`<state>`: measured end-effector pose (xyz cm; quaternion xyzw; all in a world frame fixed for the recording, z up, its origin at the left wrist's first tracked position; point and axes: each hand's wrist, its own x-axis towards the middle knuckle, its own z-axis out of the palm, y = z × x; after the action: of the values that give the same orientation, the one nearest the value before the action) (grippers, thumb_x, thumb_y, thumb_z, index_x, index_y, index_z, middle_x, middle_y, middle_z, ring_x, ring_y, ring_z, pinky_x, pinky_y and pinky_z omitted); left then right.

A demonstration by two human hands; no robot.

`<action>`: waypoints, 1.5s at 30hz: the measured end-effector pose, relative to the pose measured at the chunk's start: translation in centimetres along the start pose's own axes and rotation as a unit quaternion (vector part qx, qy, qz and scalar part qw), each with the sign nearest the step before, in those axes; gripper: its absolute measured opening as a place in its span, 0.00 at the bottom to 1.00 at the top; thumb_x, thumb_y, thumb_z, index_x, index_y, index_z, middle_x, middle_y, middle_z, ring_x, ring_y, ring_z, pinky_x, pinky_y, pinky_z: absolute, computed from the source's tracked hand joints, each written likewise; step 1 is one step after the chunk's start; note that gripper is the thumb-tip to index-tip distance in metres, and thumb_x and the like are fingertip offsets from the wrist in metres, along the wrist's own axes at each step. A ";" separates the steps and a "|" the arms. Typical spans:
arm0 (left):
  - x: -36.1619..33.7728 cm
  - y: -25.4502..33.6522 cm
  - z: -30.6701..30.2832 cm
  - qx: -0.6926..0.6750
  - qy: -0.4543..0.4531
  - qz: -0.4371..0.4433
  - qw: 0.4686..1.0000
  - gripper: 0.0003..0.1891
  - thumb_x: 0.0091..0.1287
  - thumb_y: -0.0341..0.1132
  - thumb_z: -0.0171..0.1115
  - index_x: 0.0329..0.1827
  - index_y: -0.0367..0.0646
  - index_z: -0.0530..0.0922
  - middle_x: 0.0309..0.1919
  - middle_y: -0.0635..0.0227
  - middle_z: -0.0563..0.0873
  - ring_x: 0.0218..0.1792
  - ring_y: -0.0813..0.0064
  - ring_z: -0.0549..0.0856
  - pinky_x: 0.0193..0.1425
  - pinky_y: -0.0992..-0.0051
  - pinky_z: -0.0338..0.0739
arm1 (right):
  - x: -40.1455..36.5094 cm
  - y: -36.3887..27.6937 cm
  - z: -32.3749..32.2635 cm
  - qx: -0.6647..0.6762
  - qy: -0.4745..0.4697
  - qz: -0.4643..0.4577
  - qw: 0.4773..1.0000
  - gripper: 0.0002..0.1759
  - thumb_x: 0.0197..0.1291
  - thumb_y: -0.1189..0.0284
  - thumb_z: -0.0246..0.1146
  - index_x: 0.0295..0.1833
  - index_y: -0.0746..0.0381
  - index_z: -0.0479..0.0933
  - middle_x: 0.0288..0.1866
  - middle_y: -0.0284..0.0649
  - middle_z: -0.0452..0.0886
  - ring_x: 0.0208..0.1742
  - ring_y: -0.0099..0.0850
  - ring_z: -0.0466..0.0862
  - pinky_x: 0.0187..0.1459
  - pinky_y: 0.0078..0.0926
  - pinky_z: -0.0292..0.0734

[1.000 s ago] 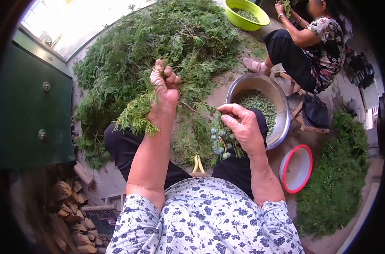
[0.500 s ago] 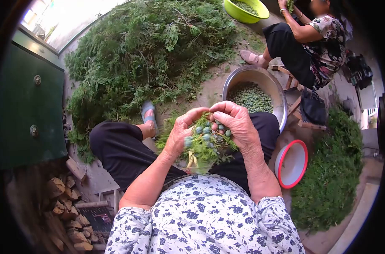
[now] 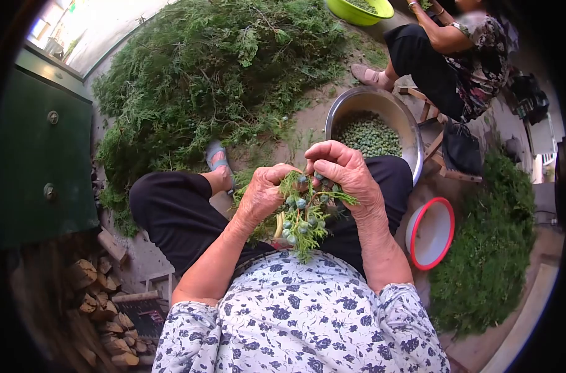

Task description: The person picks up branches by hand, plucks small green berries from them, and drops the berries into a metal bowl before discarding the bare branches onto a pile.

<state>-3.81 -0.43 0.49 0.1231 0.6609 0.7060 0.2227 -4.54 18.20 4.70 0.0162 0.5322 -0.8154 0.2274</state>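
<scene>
A green sprig [image 3: 304, 227] with several blue-green berries hangs between my hands, above my lap. My left hand [image 3: 262, 194] is closed on the sprig, its fingertips at the upper stems. The thumb and index finger of my right hand [image 3: 350, 176] come together at berries on the sprig's upper right. Beyond my right knee stands a metal basin [image 3: 411, 133] holding many green berries [image 3: 373, 135]. More green foliage lies on my lap, partly hidden by my hands.
A large heap of branches [image 3: 214, 74] lies ahead. A person [image 3: 444, 53] sits at the upper right near a lime-green basin [image 3: 360, 15]. To the right are a red-rimmed bowl [image 3: 433, 233] and a branch pile [image 3: 485, 267]. Split firewood [image 3: 112, 317] lies lower left.
The sprig has turned and now hangs lower, with its berries more clearly visible. My right hand has shifted slightly right, and my left fingers have moved a little.
</scene>
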 end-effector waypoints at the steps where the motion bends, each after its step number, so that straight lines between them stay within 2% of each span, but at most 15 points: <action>1: -0.2 -0.2 -0.1 0.038 0.025 0.019 0.999 0.09 0.58 0.31 0.64 0.38 0.36 0.82 0.29 0.72 0.81 0.33 0.82 0.78 0.38 0.79 0.72 | 0.0 0.2 -0.1 -0.010 -0.002 -0.009 1.000 0.12 0.59 0.76 0.59 0.48 0.68 0.75 0.35 0.35 0.79 0.34 0.19 0.78 0.37 0.15 0.75; 6: -1.4 0.0 0.3 0.072 0.110 0.006 0.991 0.07 0.58 0.30 0.64 0.36 0.35 0.82 0.26 0.73 0.78 0.29 0.84 0.76 0.33 0.79 0.69 | -0.4 0.9 -0.3 -0.028 -0.001 -0.009 1.000 0.10 0.58 0.76 0.60 0.46 0.67 0.76 0.36 0.34 0.79 0.40 0.21 0.77 0.44 0.19 0.73; 9: -1.7 0.4 0.6 0.096 0.133 -0.005 0.986 0.07 0.58 0.31 0.65 0.34 0.34 0.81 0.26 0.72 0.79 0.28 0.84 0.76 0.32 0.79 0.69 | -0.9 0.7 -0.4 -0.290 0.088 -0.125 0.945 0.10 0.54 0.76 0.62 0.42 0.66 0.77 0.37 0.36 0.78 0.43 0.28 0.78 0.46 0.26 0.72; 12: -1.7 0.3 0.9 0.143 0.138 0.001 0.980 0.08 0.57 0.31 0.65 0.34 0.34 0.81 0.26 0.70 0.79 0.28 0.83 0.76 0.33 0.79 0.69 | -1.2 0.5 -0.5 -0.430 0.050 -0.203 0.878 0.12 0.50 0.76 0.65 0.42 0.66 0.78 0.39 0.41 0.78 0.43 0.34 0.78 0.46 0.27 0.72; 16: -1.7 -0.4 1.2 0.183 0.133 0.021 0.974 0.10 0.56 0.32 0.66 0.36 0.34 0.80 0.25 0.68 0.78 0.27 0.80 0.75 0.33 0.77 0.69 | -1.4 0.8 1.4 -0.420 0.064 -0.205 0.882 0.20 0.46 0.72 0.69 0.46 0.64 0.76 0.38 0.42 0.77 0.44 0.37 0.78 0.47 0.31 0.72; 17: -1.7 -0.3 1.3 0.193 0.133 0.026 0.972 0.11 0.55 0.31 0.67 0.37 0.34 0.80 0.25 0.67 0.78 0.27 0.80 0.75 0.32 0.77 0.69 | -1.1 1.7 0.8 -0.469 0.058 -0.251 0.845 0.21 0.46 0.69 0.70 0.47 0.63 0.75 0.38 0.41 0.77 0.44 0.38 0.78 0.45 0.32 0.72; 20: -1.6 -0.1 1.4 0.204 0.134 0.029 0.969 0.12 0.54 0.32 0.67 0.37 0.33 0.80 0.25 0.66 0.79 0.27 0.79 0.76 0.32 0.77 0.70 | -1.2 2.1 0.3 -0.475 0.040 -0.146 0.867 0.19 0.46 0.67 0.70 0.44 0.63 0.75 0.37 0.42 0.77 0.43 0.39 0.78 0.42 0.32 0.72; 22: -1.6 -0.2 1.5 0.192 0.134 0.007 0.972 0.13 0.50 0.34 0.70 0.38 0.39 0.82 0.26 0.59 0.81 0.29 0.68 0.81 0.33 0.72 0.74 | -1.2 2.2 0.1 -0.455 0.052 -0.157 0.875 0.17 0.46 0.67 0.70 0.40 0.63 0.76 0.35 0.42 0.77 0.40 0.39 0.78 0.40 0.31 0.72; 25: -1.6 -0.3 1.9 0.192 0.122 -0.002 0.974 0.11 0.54 0.32 0.66 0.36 0.33 0.80 0.25 0.64 0.81 0.26 0.80 0.79 0.32 0.78 0.73 | -1.4 2.1 -0.4 -0.416 0.064 -0.118 0.899 0.16 0.46 0.68 0.71 0.38 0.65 0.77 0.33 0.39 0.76 0.37 0.30 0.78 0.41 0.25 0.71; 34: -1.8 0.5 2.4 0.202 0.107 0.010 0.974 0.09 0.55 0.30 0.65 0.37 0.34 0.81 0.24 0.67 0.83 0.26 0.83 0.80 0.32 0.80 0.74 | -1.6 3.1 -1.4 -0.344 -0.001 -0.102 0.933 0.10 0.53 0.71 0.66 0.39 0.64 0.77 0.34 0.37 0.78 0.36 0.24 0.77 0.38 0.21 0.71; 35: -1.9 0.6 2.3 0.163 0.103 -0.018 0.981 0.10 0.54 0.31 0.65 0.37 0.36 0.81 0.26 0.64 0.83 0.28 0.78 0.81 0.34 0.78 0.75 | -1.7 3.0 -1.4 -0.343 0.000 -0.102 0.934 0.10 0.53 0.71 0.66 0.39 0.64 0.77 0.34 0.37 0.78 0.36 0.24 0.77 0.38 0.21 0.71; 37: -2.0 0.6 2.1 0.127 0.100 -0.043 0.986 0.10 0.53 0.30 0.65 0.36 0.36 0.81 0.26 0.64 0.83 0.27 0.77 0.81 0.35 0.77 0.75 | -1.8 2.6 -1.5 -0.189 -0.025 0.023 0.981 0.08 0.56 0.73 0.63 0.41 0.64 0.76 0.35 0.32 0.78 0.36 0.17 0.75 0.38 0.18 0.70; 40: -2.1 0.7 2.2 0.070 0.115 -0.065 0.989 0.09 0.54 0.29 0.64 0.36 0.34 0.81 0.25 0.68 0.83 0.26 0.83 0.80 0.33 0.79 0.74 | -1.7 3.2 -1.2 -0.026 -0.038 0.029 0.998 0.08 0.59 0.74 0.61 0.43 0.65 0.75 0.33 0.29 0.77 0.35 0.14 0.73 0.37 0.15 0.69; 44: -2.0 1.0 2.3 0.102 0.116 -0.063 0.986 0.08 0.55 0.30 0.64 0.34 0.34 0.81 0.21 0.74 0.81 0.25 0.89 0.76 0.29 0.82 0.72 | -1.7 3.9 -1.0 -0.066 -0.013 -0.002 0.998 0.07 0.59 0.74 0.60 0.42 0.65 0.76 0.32 0.29 0.77 0.32 0.15 0.73 0.35 0.15 0.70; 45: -1.9 1.2 2.5 0.058 0.112 -0.069 0.990 0.07 0.56 0.30 0.66 0.34 0.35 0.81 0.19 0.75 0.79 0.23 0.90 0.74 0.27 0.83 0.70 | -1.6 4.1 -0.8 -0.167 0.005 -0.060 0.984 0.08 0.59 0.75 0.59 0.43 0.65 0.75 0.31 0.30 0.77 0.32 0.15 0.73 0.36 0.15 0.70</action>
<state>-1.13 0.83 2.17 0.0097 0.7283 0.6589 0.1878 -1.72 18.13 1.27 -0.0503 0.6621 -0.7270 0.1750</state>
